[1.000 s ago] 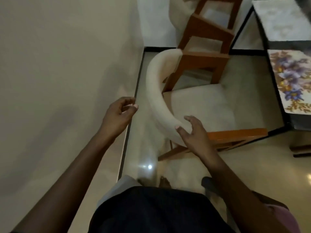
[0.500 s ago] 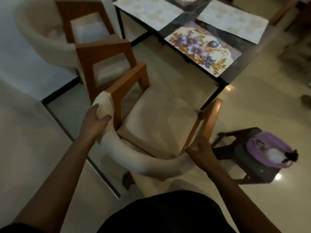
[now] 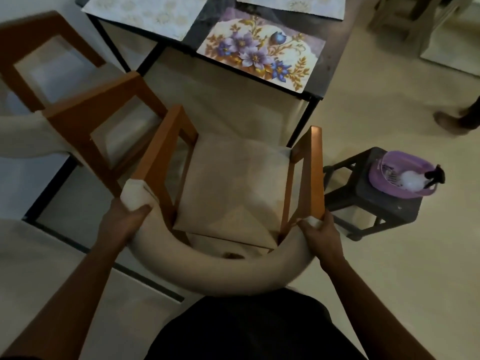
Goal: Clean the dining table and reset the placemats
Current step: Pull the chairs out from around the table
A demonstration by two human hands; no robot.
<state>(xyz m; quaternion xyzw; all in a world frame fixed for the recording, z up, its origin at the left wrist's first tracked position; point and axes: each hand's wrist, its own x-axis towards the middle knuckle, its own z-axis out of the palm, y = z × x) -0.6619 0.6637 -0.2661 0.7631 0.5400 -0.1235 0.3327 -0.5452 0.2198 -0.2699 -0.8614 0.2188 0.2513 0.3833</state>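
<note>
At the near end of the glass-topped dining table (image 3: 330,61), a person stands behind an armchair (image 3: 233,183) with a cream seat cushion and orange-brown wooden arms. The left hand (image 3: 122,224) grips the left end of the padded, curved backrest (image 3: 213,276), fingers (image 3: 141,210) wrapped over the cream padding where it meets the wooden arm. The right hand (image 3: 323,236) grips the right end of the same backrest, fingers closed around the junction with the right arm. The chair faces the table's near edge, its seat just in front of the black table frame.

On the table, a floral placemat (image 3: 259,51) with purple and blue flowers lies flat at the near corner. A pale patterned placemat (image 3: 145,14) lies to its left, and another pale placemat (image 3: 293,3) lies beyond it.

Left of the held chair stands a second wooden chair (image 3: 85,107). Right of it, a dark plastic stool (image 3: 371,203) carries a purple basin (image 3: 400,175) containing a spray bottle (image 3: 418,179).
</note>
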